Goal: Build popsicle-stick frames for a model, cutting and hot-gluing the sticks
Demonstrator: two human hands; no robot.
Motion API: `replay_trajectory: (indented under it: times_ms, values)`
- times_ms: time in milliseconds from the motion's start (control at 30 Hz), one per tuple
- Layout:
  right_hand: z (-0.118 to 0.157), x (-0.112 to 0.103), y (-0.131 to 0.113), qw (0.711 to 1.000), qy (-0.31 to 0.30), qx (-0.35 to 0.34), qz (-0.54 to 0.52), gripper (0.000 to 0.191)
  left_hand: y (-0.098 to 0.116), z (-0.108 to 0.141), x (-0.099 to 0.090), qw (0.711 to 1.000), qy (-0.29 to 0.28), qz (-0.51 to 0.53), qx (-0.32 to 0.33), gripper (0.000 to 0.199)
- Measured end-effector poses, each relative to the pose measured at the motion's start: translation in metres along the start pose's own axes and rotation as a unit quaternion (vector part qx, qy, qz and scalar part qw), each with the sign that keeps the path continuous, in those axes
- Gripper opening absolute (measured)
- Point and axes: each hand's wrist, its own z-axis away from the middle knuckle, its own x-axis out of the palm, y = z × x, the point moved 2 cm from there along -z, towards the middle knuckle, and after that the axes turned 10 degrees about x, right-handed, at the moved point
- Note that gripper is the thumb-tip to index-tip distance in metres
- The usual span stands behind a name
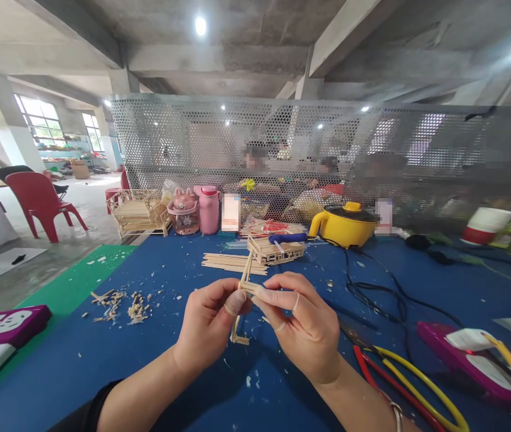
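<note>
My left hand (210,321) pinches a small frame of thin wooden sticks (250,288) between thumb and fingers. On the other side, my right hand (307,324) grips the end of the same frame's short crosspiece with its fingertips. Two thin sticks rise from the joint, and another part hangs below my left hand, ending in a short foot. Behind the hands lie loose wooden sticks (224,264). Beside them sits a box-like stick model (282,255) with a dark blue-handled tool (289,238) resting on it.
Stick scraps (136,309) lie left on the blue tabletop (156,396). Red- and yellow-handled cutters (363,360) and black cables (390,294) are right. A yellow pot (349,228), pink bottle (209,210) and larger stick model (141,210) stand before a perforated metal screen (183,138); people sit beyond.
</note>
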Motion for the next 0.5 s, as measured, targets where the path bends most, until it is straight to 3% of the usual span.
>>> replay_trajectory:
  times_ms: [200,500]
  values:
    - [0.001,0.003,-0.002,1.0,-0.012,0.002,-0.018,0.024,-0.003,0.002,0.0,1.0,0.017,-0.005,0.004,0.022]
    - [0.011,0.011,0.009,0.98,0.02,0.186,-0.071,0.009,-0.006,0.0,0.004,0.996,0.042,0.074,-0.04,0.016]
